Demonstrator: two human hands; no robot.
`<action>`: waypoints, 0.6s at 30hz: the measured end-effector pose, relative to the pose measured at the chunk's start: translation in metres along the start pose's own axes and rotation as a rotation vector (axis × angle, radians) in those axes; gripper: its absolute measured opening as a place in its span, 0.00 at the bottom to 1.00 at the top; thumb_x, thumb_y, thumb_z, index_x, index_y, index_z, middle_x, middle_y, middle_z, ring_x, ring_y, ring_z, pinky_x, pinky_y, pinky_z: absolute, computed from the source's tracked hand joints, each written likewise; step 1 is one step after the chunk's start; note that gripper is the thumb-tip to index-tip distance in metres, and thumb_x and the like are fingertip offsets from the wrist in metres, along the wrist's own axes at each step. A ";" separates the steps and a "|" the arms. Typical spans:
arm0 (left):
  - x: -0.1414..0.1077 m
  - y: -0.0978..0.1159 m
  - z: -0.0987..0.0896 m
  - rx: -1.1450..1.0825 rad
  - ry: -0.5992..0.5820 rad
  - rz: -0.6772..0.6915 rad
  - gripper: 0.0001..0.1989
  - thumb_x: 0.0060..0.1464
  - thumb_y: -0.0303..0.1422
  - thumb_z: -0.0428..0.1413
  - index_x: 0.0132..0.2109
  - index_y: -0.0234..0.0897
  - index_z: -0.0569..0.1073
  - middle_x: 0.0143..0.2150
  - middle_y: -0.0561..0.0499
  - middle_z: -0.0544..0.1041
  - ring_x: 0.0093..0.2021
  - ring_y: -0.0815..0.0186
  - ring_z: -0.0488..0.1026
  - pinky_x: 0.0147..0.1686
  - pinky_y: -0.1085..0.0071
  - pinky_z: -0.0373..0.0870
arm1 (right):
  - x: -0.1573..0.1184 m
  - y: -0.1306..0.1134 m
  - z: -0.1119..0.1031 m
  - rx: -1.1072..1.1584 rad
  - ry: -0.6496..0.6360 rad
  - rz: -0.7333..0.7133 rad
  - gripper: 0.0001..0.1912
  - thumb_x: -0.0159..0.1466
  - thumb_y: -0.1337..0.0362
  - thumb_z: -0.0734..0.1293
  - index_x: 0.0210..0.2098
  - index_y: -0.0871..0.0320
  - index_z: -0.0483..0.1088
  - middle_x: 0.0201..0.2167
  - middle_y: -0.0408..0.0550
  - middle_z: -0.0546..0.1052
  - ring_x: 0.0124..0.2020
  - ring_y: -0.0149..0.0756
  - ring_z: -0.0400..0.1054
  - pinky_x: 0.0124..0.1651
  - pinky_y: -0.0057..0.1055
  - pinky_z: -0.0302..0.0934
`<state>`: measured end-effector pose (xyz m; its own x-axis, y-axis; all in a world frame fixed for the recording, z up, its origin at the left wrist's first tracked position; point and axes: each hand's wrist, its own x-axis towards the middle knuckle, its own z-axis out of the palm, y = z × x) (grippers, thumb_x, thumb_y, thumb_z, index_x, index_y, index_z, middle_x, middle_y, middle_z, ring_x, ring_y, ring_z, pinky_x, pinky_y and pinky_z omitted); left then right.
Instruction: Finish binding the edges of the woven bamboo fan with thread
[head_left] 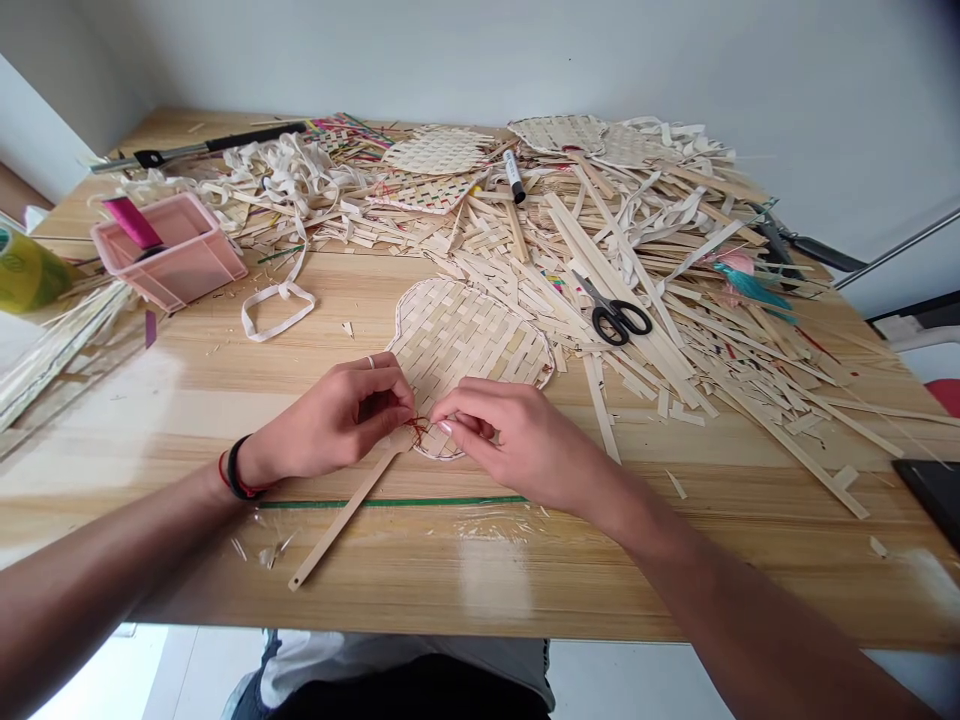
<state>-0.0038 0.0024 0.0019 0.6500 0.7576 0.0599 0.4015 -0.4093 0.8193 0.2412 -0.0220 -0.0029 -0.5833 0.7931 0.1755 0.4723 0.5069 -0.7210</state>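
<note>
A woven bamboo fan (pixel 469 330) lies flat on the table, its rim stitched round and its thin wooden handle (pixel 349 515) pointing toward me at the lower left. My left hand (pixel 352 415) and my right hand (pixel 499 430) meet over the base of the fan, where the handle joins it. Both pinch at a tangle of reddish-orange thread (pixel 418 428) between their fingertips. The thread's ends are too fine to follow. Part of the fan's lower edge is hidden behind my fingers.
Black-handled scissors (pixel 619 318) rest on heaped bamboo strips (pixel 675 340) to the right. A pink basket (pixel 176 250) stands at the left, near a loop of white ribbon (pixel 279 312). Farther back lie more woven fans (pixel 439 150) and a marker (pixel 514 177). A green strip (pixel 390 502) runs along the front.
</note>
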 end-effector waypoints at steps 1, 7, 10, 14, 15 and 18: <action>0.000 0.000 0.000 0.003 0.001 0.000 0.07 0.68 0.30 0.57 0.40 0.34 0.78 0.39 0.49 0.76 0.34 0.68 0.71 0.36 0.70 0.67 | 0.000 0.000 0.000 -0.009 -0.007 0.001 0.10 0.73 0.72 0.64 0.38 0.59 0.76 0.31 0.43 0.74 0.30 0.30 0.64 0.37 0.30 0.58; 0.001 0.002 0.000 0.008 -0.003 -0.001 0.08 0.68 0.31 0.57 0.39 0.35 0.78 0.38 0.49 0.76 0.34 0.67 0.71 0.36 0.70 0.67 | 0.000 -0.001 -0.001 -0.031 -0.013 0.019 0.09 0.73 0.71 0.64 0.37 0.58 0.74 0.30 0.41 0.72 0.29 0.29 0.61 0.36 0.30 0.57; 0.001 0.001 0.000 0.002 0.001 -0.006 0.08 0.68 0.31 0.57 0.39 0.35 0.78 0.38 0.49 0.76 0.34 0.68 0.71 0.36 0.70 0.67 | 0.000 -0.001 0.000 -0.008 0.013 0.009 0.09 0.72 0.72 0.64 0.36 0.57 0.73 0.29 0.41 0.72 0.28 0.29 0.61 0.35 0.30 0.57; 0.001 0.000 -0.001 0.007 -0.006 0.001 0.07 0.68 0.30 0.57 0.40 0.34 0.78 0.39 0.49 0.77 0.37 0.66 0.72 0.39 0.69 0.68 | 0.000 0.000 0.000 0.007 0.054 0.000 0.09 0.71 0.73 0.64 0.36 0.58 0.73 0.29 0.41 0.71 0.28 0.29 0.60 0.35 0.30 0.57; 0.001 0.000 -0.001 0.009 -0.008 0.002 0.07 0.68 0.30 0.56 0.40 0.34 0.78 0.39 0.49 0.77 0.37 0.66 0.73 0.39 0.69 0.68 | 0.001 0.000 0.000 0.008 0.059 -0.003 0.08 0.71 0.73 0.64 0.37 0.58 0.73 0.29 0.41 0.71 0.28 0.29 0.60 0.35 0.30 0.57; 0.001 0.000 -0.002 0.002 -0.010 -0.001 0.08 0.68 0.30 0.56 0.40 0.34 0.77 0.39 0.49 0.76 0.37 0.66 0.72 0.39 0.69 0.68 | 0.001 0.000 0.000 0.009 0.059 0.003 0.08 0.71 0.74 0.64 0.37 0.59 0.73 0.29 0.40 0.70 0.28 0.28 0.60 0.35 0.30 0.56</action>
<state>-0.0046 0.0037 0.0032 0.6561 0.7528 0.0536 0.4034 -0.4098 0.8181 0.2406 -0.0218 -0.0027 -0.5419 0.8131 0.2126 0.4678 0.5019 -0.7275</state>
